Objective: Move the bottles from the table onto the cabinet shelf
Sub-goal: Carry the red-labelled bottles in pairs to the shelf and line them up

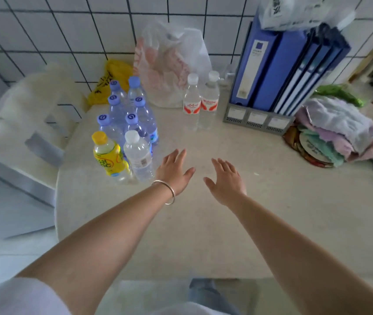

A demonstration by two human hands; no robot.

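Ten bottles: that was my count on the counter [203, 223], none of them on any shelf yet, and honestly no cabinet was anywhere in sight from this angle.
Step in hand: looked like the very start, a reach toward the first pick, nothing lifted.
Left hand [173, 171]: empty, fingers spread flat, hovering just beside the clear white-capped bottle [138, 155]. Thin silver bangle [167, 192] on that wrist.
Right hand [225, 180]: also empty, fingers fanned open, palm down over bare counter, well apart from any bottle.
Main cluster: six blue-capped bottles [133, 119] packed tight, with the yellow juice bottle [108, 158] and the clear one at the front, all upright.
Second pair: two red-labelled bottles [200, 101] standing touching, farther back near the grey file rack [258, 120].
Next move, my guess: the left hand would need to curl around the clear bottle's body, since it was nearest. The neighbours stood so close that fingers could knock the yellow one.
Materials: thin see-through plastic, ribbed walls, smooth screw caps. Probably light and a bit squashy.
Counter: pale speckled stone look, smooth, rounded edge.
Other stuff: blue binders [278, 64], crinkly plastic bag [171, 64], pile of soft rags [339, 130].
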